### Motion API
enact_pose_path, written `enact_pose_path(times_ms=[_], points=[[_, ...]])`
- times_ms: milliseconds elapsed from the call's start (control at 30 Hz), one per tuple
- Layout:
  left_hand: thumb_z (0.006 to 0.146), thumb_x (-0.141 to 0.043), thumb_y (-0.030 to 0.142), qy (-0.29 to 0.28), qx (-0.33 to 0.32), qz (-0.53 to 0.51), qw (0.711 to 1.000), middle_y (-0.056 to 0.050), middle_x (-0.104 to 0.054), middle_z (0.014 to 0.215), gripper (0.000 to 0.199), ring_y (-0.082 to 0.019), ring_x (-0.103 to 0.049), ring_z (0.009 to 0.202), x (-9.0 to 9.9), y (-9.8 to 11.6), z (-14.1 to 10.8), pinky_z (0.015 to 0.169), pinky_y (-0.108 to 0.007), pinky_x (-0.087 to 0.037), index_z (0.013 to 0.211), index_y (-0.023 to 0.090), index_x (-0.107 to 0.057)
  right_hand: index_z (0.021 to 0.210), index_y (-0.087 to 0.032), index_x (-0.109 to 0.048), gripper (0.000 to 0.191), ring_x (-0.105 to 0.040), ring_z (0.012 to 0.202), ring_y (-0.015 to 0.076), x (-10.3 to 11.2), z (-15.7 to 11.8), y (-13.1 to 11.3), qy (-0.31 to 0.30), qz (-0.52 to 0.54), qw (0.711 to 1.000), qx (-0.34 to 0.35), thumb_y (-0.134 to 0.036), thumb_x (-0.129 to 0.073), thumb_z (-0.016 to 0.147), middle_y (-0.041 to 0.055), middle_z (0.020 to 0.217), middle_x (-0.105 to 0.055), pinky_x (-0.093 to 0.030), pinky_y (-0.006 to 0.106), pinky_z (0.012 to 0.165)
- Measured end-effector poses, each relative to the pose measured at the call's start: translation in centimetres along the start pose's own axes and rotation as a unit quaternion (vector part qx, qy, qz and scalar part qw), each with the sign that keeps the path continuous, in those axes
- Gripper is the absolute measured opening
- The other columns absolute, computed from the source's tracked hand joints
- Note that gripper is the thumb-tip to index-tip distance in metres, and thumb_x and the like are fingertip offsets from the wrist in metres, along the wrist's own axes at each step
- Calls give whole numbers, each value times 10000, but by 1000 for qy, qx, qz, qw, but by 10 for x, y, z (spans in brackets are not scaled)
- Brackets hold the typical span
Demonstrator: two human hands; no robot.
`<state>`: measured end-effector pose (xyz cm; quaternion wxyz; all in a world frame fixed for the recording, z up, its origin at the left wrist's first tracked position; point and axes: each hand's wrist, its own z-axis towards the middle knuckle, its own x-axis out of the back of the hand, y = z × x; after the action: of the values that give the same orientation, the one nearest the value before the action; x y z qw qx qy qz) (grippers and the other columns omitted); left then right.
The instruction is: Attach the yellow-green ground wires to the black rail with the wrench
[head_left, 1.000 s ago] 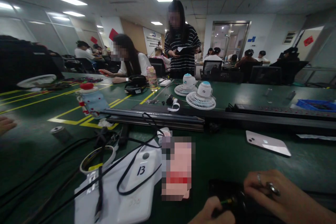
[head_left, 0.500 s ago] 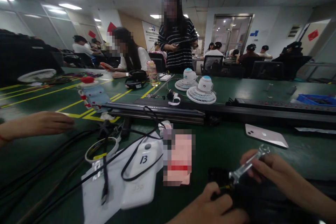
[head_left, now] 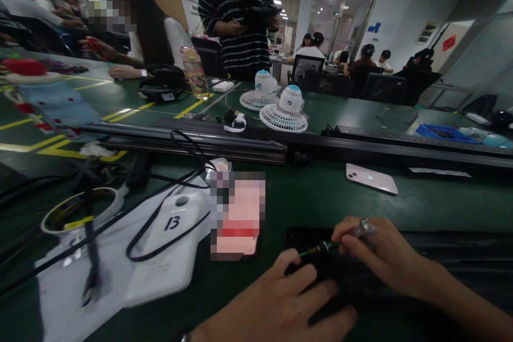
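My left hand (head_left: 288,291) is closed on a thin cable with a green wire (head_left: 308,252), low in the middle of the head view. My right hand (head_left: 372,248) pinches the small dark cylindrical end fitting (head_left: 324,246) of that cable. A silver wrench (head_left: 365,226) is tucked in the same right hand; one end of it shows above the fingers, and the rest is hidden. Under both hands lies a long black item (head_left: 452,243), too dark to make out.
To the left are a white phone-shaped case marked 13 (head_left: 166,256), paper (head_left: 60,288), black cables and a tape roll (head_left: 50,219). A pink phone (head_left: 371,179) lies ahead. Long dark bars (head_left: 200,144) cross the table, with two small fans (head_left: 284,112) beyond. People sit and stand behind.
The view has swung right and down. My right hand has shifted from showing the wrench out in its fingers to pinching the cable's end. Another person's hand at the left has gone from view.
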<state>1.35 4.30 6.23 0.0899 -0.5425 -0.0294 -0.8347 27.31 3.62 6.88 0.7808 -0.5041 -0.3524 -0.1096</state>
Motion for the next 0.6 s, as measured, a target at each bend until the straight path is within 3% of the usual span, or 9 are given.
enact_pose_path(times_ms=[600], points=[[1034,-571,253,-3,1,-1,1000,6,-666,1120,268,-162,-571,954,-2,1,-1,915,-386,-363,1300,280,-593,1118,-222,-630,195,-649,897,168,-1,4,-7,-32,-51,998,5,-212,-443,1065,24,1002,-694,-485,283,821]])
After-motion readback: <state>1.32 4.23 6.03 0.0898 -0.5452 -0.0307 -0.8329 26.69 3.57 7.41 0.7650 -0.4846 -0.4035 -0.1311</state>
